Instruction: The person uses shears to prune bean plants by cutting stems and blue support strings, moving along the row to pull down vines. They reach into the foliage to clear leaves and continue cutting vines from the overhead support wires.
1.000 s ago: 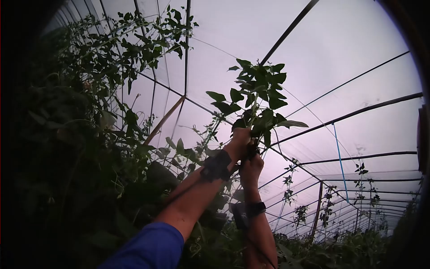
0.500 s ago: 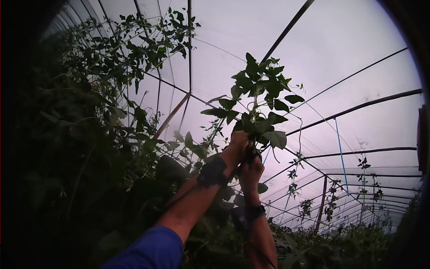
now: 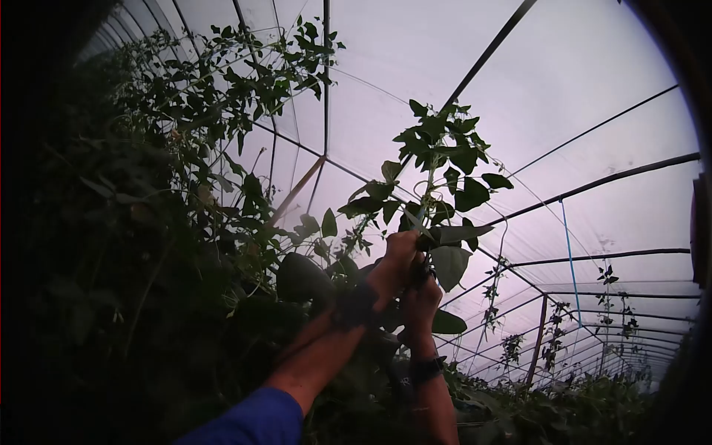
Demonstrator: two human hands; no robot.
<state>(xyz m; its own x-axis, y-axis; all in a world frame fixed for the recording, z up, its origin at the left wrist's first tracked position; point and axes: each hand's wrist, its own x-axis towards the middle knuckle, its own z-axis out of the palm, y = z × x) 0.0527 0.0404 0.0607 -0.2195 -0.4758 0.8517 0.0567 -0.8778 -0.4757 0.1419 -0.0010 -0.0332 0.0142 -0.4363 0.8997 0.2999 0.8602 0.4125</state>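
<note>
A leafy climbing vine [image 3: 434, 167] rises upright in front of the pale roof sheeting. Just under its upper leaves, my left hand [image 3: 401, 259] is closed around the stems, with a dark band on the wrist and a blue sleeve on the arm. My right hand [image 3: 422, 297] is closed close below and to the right, on the same bundle, with a dark watch-like band [image 3: 424, 369] at its wrist. Leaves and shadow hide the fingertips of both hands. A broad leaf [image 3: 450, 265] hangs beside them on the right.
Dense vines [image 3: 185, 193] fill the left side. Dark metal hoops [image 3: 593, 182] carry the translucent roof. A wooden post [image 3: 298, 190] slants behind the plants. A blue string [image 3: 570, 259] hangs at the right, near more thin vines [image 3: 550, 337]. Low foliage [image 3: 541, 408] spreads below.
Both hands sit slightly lower in view, still on the vine. The leaves beside them have shifted, and the broad leaf hangs lower. The background has moved slightly right and down.
</note>
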